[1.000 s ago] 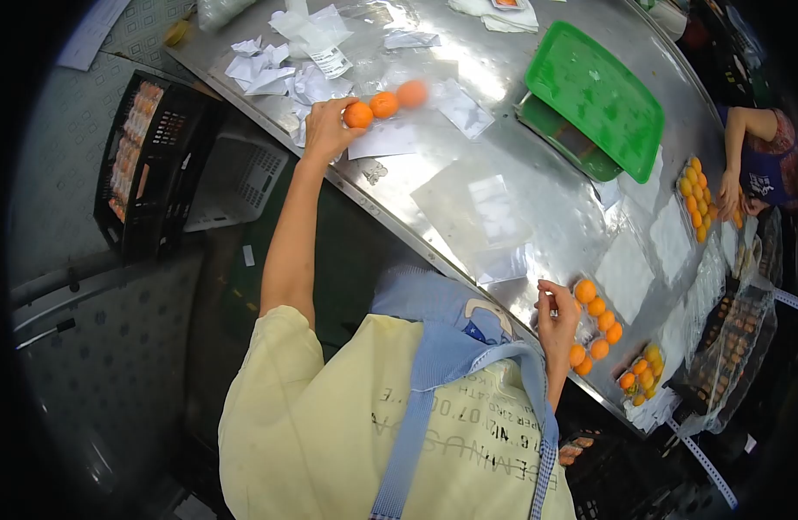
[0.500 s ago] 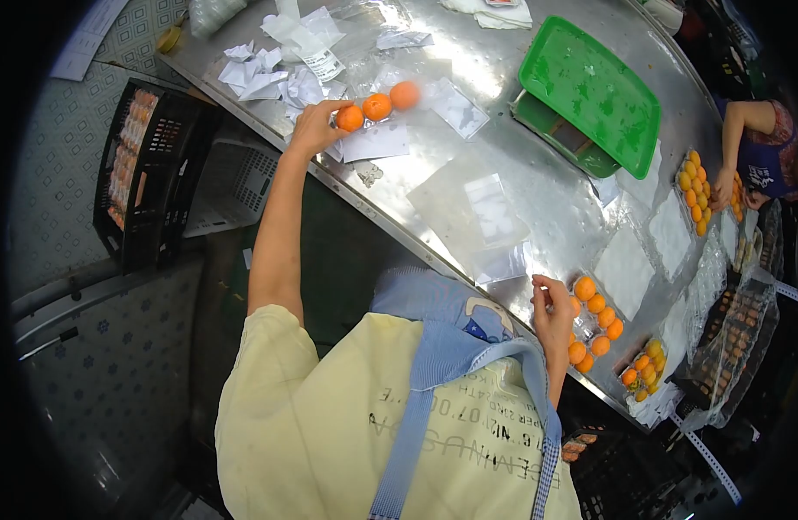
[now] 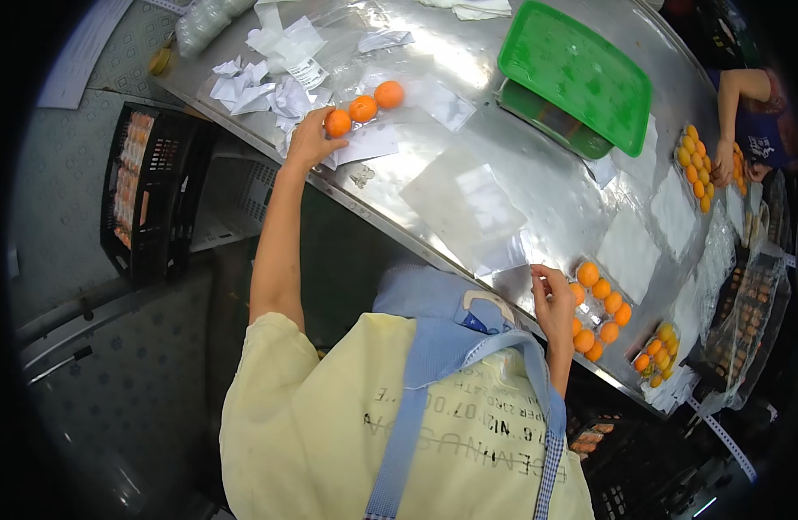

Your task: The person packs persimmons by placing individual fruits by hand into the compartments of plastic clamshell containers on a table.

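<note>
My left hand (image 3: 309,141) is curled around the near end of a row of three oranges, thumb and fingers about the closest orange (image 3: 338,123). Beyond it sit a second orange (image 3: 363,108) and a third orange (image 3: 389,94), with clear plastic about them. A white paper sheet (image 3: 373,145) lies beside that hand. My right hand (image 3: 552,299) is at the table edge, its fingers bent together; what they hold, if anything, cannot be made out. Right beside it is a clear tray of oranges (image 3: 603,305) with a gap in its middle.
A green-lidded bin (image 3: 577,74) stands on the metal table (image 3: 434,204). Crumpled papers (image 3: 278,95) lie at the far left. Smaller fruit packs (image 3: 657,354) sit at right, near a co-worker's hand (image 3: 722,165). Black crates (image 3: 161,186) stand left of the table.
The view has shifted slightly. The third orange, blurred before, is now sharp. My left hand stays at the closest orange, and my right hand keeps its place by the tray.
</note>
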Available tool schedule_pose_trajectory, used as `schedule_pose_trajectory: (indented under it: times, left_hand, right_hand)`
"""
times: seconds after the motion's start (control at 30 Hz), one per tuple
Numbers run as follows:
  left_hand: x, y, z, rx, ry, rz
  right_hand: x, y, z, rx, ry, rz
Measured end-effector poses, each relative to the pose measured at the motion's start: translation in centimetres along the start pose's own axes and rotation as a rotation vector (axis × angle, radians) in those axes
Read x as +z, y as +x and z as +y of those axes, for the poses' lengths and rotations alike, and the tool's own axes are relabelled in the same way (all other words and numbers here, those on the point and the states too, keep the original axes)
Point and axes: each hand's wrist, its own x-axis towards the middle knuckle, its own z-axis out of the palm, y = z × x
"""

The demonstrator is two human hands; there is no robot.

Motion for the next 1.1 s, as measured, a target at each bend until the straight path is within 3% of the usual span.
schedule_pose_trajectory:
  times: [0.4, 0.5, 0.67, 0.77, 0.8, 0.9, 1.03, 1.1]
  left_hand:
    - [0.9, -3.3, 2.8, 0.015, 0.03, -0.029]
    - [0.4, -2.8, 2.3, 0.014, -0.025, 0.093]
    - [-2.5, 1.9, -2.8, -0.394, -0.136, 0.295]
    - [-1.9, 4.8, -5.6, -0.612, 0.034, 0.443]
    - [-1.2, 5.7, -6.8, -0.606, 0.097, 0.484]
    - [-1.0, 7.3, -8.9, -0.658, -0.073, 0.325]
    - [-1.3, 8.9, -8.9, -0.525, -0.192, 0.646]
    - [-1.7, 10.7, -10.2, -0.445, -0.175, 0.707]
  right_hand:
    - [-0.1, -0.2, 0.9, 0.044, -0.007, 0.0]
    - [-0.1, -0.1, 1.0, 0.039, -0.007, 0.004]
    - [-0.2, -0.2, 1.5, 0.078, -0.007, -0.005]
    - [-0.1, -0.3, 1.7, 0.062, -0.011, 0.003]
    - [0.0, -0.3, 1.8, 0.066, -0.009, 0.006]
    - [0.0, -0.4, 2.0, 0.086, -0.006, 0.02]
    - [-0.4, -0.8, 1.8, 0.096, -0.022, 0.048]
    - [-0.2, -0.9, 1.8, 0.077, -0.04, 0.055]
